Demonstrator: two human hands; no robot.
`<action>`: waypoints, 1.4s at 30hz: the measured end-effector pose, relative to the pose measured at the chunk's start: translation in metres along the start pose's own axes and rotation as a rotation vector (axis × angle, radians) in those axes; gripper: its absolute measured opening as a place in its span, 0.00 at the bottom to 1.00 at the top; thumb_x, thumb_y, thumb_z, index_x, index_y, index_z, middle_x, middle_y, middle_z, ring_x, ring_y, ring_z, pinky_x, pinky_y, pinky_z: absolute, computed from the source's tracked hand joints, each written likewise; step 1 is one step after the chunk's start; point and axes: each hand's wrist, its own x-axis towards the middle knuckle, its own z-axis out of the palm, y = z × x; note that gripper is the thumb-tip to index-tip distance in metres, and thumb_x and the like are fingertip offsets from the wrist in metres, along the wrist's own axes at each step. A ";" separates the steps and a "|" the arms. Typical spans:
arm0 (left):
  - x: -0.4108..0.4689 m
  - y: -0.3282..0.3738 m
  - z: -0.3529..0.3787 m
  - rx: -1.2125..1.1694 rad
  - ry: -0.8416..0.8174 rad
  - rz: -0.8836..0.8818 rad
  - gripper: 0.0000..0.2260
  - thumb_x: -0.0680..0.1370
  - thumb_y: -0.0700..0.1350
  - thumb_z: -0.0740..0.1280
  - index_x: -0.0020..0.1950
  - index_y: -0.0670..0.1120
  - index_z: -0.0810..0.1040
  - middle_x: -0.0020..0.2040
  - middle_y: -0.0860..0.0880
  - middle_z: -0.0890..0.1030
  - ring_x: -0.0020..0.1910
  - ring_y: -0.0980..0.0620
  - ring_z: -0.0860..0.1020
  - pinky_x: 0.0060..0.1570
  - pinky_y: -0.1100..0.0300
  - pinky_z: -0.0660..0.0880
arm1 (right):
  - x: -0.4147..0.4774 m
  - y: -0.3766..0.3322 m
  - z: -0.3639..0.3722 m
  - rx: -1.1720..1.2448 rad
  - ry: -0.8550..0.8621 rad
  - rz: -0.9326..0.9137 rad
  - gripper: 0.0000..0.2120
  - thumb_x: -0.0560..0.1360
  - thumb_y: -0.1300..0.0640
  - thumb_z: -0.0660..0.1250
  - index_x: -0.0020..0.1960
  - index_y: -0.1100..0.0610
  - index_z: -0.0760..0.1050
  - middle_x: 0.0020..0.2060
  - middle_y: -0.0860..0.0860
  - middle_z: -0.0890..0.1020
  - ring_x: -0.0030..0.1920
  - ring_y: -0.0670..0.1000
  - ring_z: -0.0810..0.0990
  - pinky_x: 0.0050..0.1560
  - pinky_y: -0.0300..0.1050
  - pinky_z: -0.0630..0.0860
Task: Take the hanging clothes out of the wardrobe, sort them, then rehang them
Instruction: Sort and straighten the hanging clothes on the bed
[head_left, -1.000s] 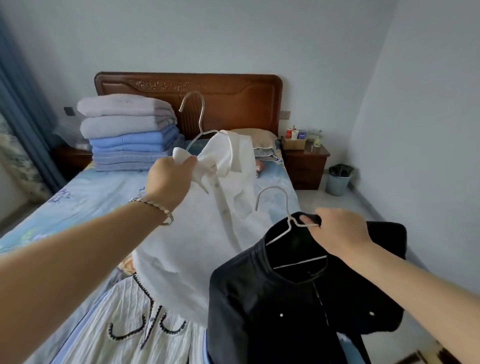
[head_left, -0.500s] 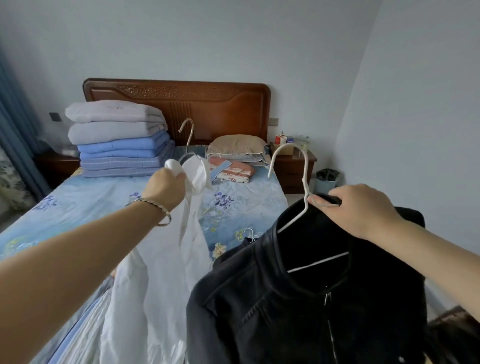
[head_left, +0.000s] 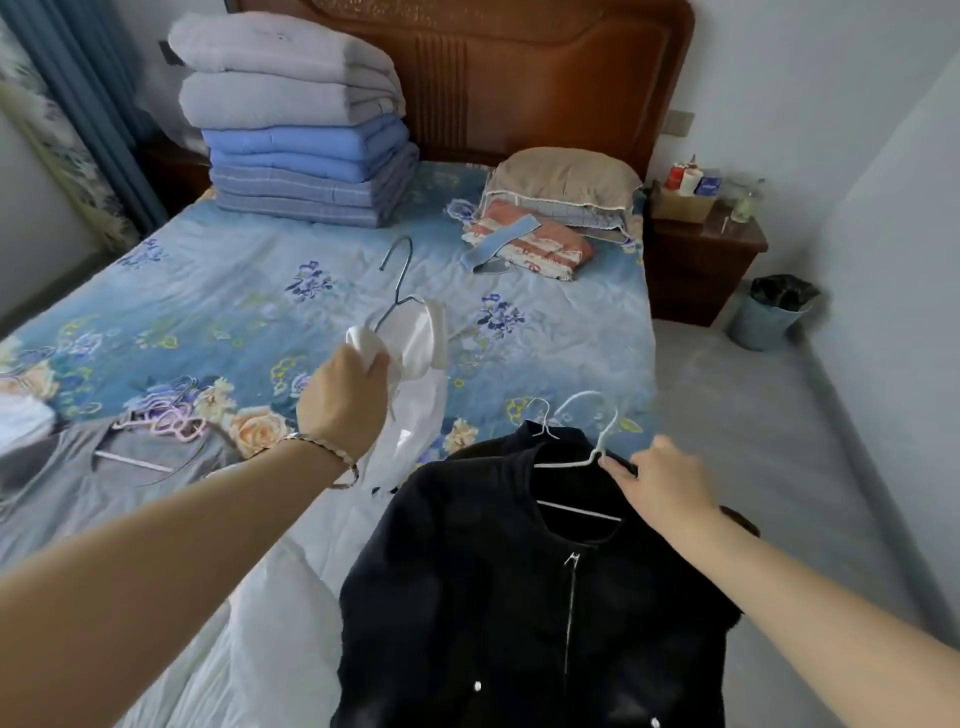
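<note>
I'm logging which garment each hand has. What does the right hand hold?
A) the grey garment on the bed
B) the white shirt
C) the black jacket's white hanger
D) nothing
C: the right hand pinches the white hanger carrying the black jacket, while the left hand grips the white shirt.

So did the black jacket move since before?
Yes, downward: its hanger hook was level with the nightstand, and now the black jacket hangs low over the near part of the bed.
</note>
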 end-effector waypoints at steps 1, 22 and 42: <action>0.006 0.000 0.014 0.011 0.013 -0.031 0.17 0.81 0.51 0.56 0.55 0.36 0.71 0.54 0.36 0.77 0.53 0.36 0.75 0.42 0.54 0.64 | 0.021 0.003 0.018 -0.009 -0.034 -0.005 0.27 0.77 0.36 0.53 0.51 0.55 0.81 0.54 0.54 0.74 0.47 0.59 0.80 0.47 0.46 0.75; 0.076 -0.013 0.189 0.179 0.021 -0.086 0.16 0.80 0.53 0.58 0.45 0.40 0.70 0.38 0.48 0.72 0.39 0.46 0.69 0.37 0.56 0.61 | 0.190 -0.029 0.195 0.411 -0.735 -0.127 0.13 0.76 0.58 0.62 0.56 0.63 0.78 0.58 0.58 0.78 0.56 0.55 0.78 0.56 0.41 0.72; -0.087 -0.104 -0.137 -0.132 0.309 0.453 0.17 0.69 0.62 0.54 0.31 0.51 0.68 0.25 0.54 0.68 0.26 0.53 0.66 0.30 0.58 0.64 | -0.049 -0.191 -0.159 0.649 0.116 -0.843 0.18 0.80 0.51 0.58 0.41 0.65 0.74 0.33 0.57 0.76 0.35 0.54 0.72 0.36 0.47 0.64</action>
